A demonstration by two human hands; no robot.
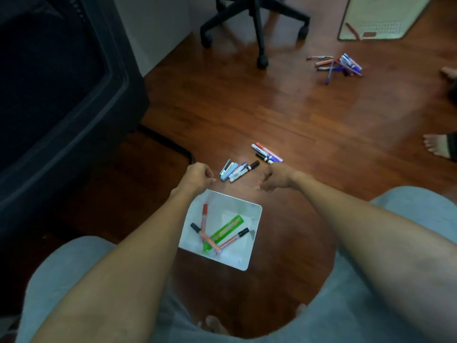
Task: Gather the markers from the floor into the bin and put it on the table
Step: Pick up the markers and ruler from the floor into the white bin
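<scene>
A white bin [252,214] sits on the wooden floor between my knees. It holds a green ruler-like strip [226,231] and three markers, one with a red cap [204,214]. Just past the bin lies a cluster of markers [238,170] beside a small stapler, and a second small group of markers [267,152] lies to its right. My left hand [196,175] hovers over the bin's far left corner, fingers curled, nothing visible in it. My right hand [274,178] hangs loosely curled to the right of the near cluster, holding nothing.
A third pile of markers [338,65] lies far off at the upper right. An office chair base [257,26] stands at the back, dark furniture [61,95] fills the left, a mat [380,18] lies top right. Another person's bare feet [435,144] are at the right edge.
</scene>
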